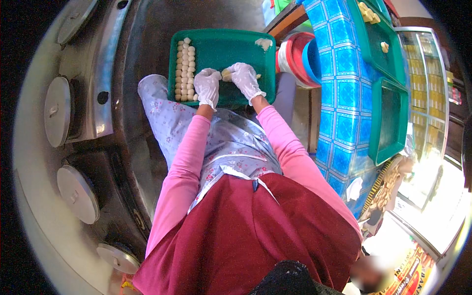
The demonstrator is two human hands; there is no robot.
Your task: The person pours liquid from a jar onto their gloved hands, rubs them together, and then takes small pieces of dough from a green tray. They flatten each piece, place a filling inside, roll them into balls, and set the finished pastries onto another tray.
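A green tray [236, 39] rests on my lap, with rows of small pale dough balls [185, 69] lined up along its left side. My left hand [208, 84], in a thin white glove, is closed just right of those rows; whatever its fingers hold is hidden. In a matching glove, my right hand [243, 79] is closed over the middle of the tray. A pale yellowish piece of dough [226, 74] shows at its fingertips. Whitish dough residue [264, 44] sticks in the tray's upper right corner.
On the right, a table with a blue checked cloth [339, 98] carries more green trays [388, 123]. Red [295, 54] and blue basins [310, 61] stand beside it. Several lidded metal pots [58, 112] line the left. Part of another person shows at lower right.
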